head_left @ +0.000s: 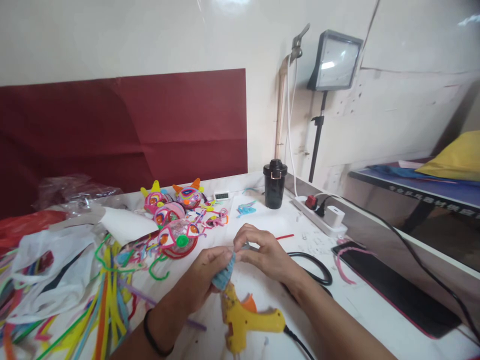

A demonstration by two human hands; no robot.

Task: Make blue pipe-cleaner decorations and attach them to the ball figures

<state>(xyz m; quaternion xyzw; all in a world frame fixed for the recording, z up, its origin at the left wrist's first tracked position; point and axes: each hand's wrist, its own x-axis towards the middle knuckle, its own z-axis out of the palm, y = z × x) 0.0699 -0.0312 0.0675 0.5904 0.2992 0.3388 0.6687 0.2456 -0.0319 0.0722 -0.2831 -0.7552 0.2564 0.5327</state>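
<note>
While between two hands (pixel 204 272) (pixel 262 250), one blue piece (pixel 224 275).

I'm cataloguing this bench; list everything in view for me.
Glue gun: 1, yellow, lower centre
Craft piece: 1, light blue, centre
Decorated balls: about 4, multicoloured, left of centre
Pipe cleaners: many, mixed, lower left
Plastic bags: at least 3, white, red, clear, left
Digital display: 1, white, back centre
Lidded cup: 1, black, back right
Power strip: 1, white, right
Flat device: 1, black, right
Cables: several, black and white, right
Floodlight: 1, dark-framed, upper right
Tap: 1, metallic, wall
Wall sheet: 1, maroon, upper left
Cloth: 1, yellow, far right
Tables: 2, white centre, blue right
Wristband: 1, black, lower centre
Left hand: 1, bare, centre
Right hand: 1, bare, centre
</note>
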